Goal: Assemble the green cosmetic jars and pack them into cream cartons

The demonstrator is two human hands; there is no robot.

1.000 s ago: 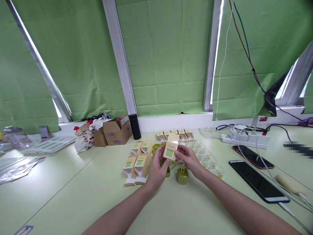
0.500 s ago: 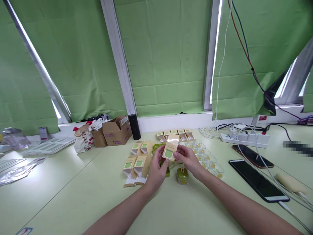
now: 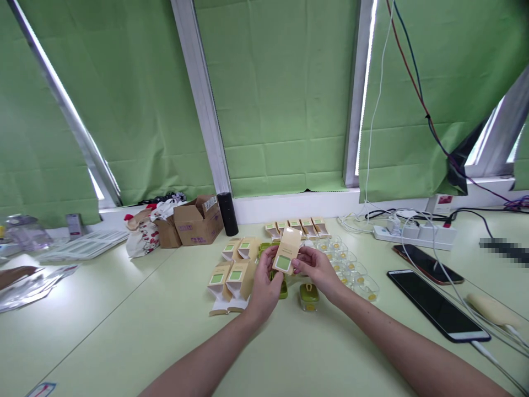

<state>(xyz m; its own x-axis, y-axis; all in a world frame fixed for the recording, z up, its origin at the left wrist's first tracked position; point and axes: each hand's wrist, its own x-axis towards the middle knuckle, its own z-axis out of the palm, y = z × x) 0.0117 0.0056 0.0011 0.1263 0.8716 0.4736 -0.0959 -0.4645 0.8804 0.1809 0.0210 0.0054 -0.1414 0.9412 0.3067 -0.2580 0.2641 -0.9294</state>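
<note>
Between both hands I hold a small beige carton (image 3: 289, 245) with a green square on its front, raised over the table. My left hand (image 3: 265, 284) grips its left side, and my right hand (image 3: 317, 268) grips its lower right edge. Just below my right hand stands a small clear container with a green lid (image 3: 309, 296). Green lids (image 3: 282, 290) lie behind my left hand, partly hidden by it. To the left, several similar beige cartons (image 3: 235, 278) stand with their flaps open. Several clear containers (image 3: 351, 270) with yellow spots sit in rows on the right.
More beige cartons (image 3: 295, 227) line up at the back. Phones (image 3: 436, 303) and cables lie at the right, near a white power strip (image 3: 413, 236). A cardboard box (image 3: 197, 223) and a black cylinder (image 3: 227, 214) stand back left. Another person's hand (image 3: 16, 274) shows at the left edge.
The carton has shifted very slightly left in my hands. Another person's hand has come into view at the left edge, over the flat clear packets.
</note>
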